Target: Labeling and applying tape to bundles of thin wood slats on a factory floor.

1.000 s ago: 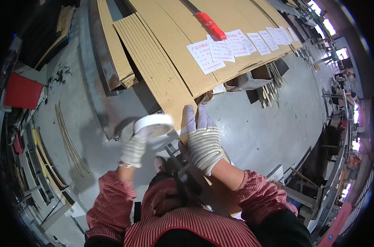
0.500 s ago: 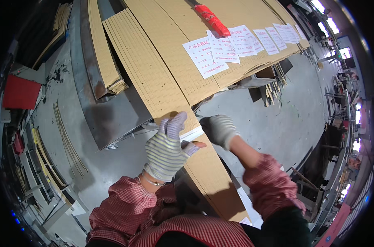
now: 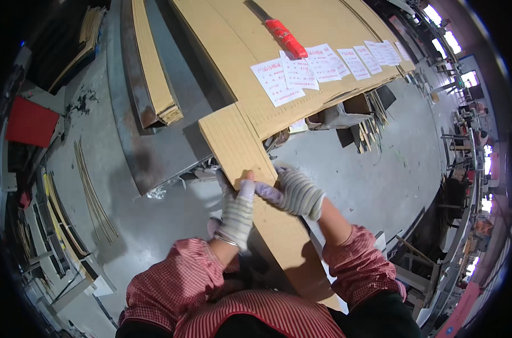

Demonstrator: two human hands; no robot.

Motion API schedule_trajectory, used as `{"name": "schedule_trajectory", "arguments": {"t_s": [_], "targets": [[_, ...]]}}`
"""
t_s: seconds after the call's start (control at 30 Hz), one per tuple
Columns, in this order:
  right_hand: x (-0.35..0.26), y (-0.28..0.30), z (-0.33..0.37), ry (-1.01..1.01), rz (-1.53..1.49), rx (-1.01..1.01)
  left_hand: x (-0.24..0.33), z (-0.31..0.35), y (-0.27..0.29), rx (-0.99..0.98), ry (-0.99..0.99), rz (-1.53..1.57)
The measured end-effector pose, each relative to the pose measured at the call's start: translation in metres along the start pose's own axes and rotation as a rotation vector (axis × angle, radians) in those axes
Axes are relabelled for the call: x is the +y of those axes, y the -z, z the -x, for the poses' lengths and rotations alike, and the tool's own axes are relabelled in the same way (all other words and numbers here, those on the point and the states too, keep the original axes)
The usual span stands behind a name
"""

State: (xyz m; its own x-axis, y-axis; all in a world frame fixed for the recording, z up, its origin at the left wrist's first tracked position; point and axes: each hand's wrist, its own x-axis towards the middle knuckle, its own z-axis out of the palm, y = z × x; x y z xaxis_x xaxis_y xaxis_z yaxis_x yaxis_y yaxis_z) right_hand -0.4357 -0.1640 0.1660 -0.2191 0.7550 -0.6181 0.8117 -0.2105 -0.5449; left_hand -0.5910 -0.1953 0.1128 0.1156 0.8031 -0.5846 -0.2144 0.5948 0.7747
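Note:
A long tan cardboard strip runs from the near corner of the table toward my body. My left hand, in a striped glove with the thumb tip bare, grips its left edge with the thumb lying on top. Across from it, my right hand, gloved alike, is closed around the right edge, its thumb laid over the upper face. Both thumbs nearly meet in the middle of the strip. The fingers under the edges are partly hidden. The strip's far end overlaps the cardboard on the table.
Large cardboard sheets cover the table. On them lie a knife with a red-wrapped handle and several printed white slips. To the left, a bundle of cardboard strips rests on a metal surface. Thin strips lie on the floor.
The cardboard strip has slid toward me, so its far end now shows by the table corner. Both hands have shifted and hold its edges; the white band between them no longer shows.

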Motion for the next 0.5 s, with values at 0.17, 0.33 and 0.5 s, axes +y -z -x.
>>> {"name": "schedule_trajectory", "arguments": {"t_s": [0.17, 0.33, 0.5], "targets": [[0.006, 0.029, 0.02, 0.453, -0.968, 0.085, 0.027, 0.006, 0.03, 0.191, -0.204, 0.181], [-0.072, 0.093, 0.056, 0.859, -0.52, -0.191, 0.132, 0.073, 0.008, 0.055, -0.542, 0.08], [-0.015, 0.103, -0.013, 0.576, 0.0, -0.141, 0.043, 0.013, 0.111, 0.073, -0.396, -0.407]]}}
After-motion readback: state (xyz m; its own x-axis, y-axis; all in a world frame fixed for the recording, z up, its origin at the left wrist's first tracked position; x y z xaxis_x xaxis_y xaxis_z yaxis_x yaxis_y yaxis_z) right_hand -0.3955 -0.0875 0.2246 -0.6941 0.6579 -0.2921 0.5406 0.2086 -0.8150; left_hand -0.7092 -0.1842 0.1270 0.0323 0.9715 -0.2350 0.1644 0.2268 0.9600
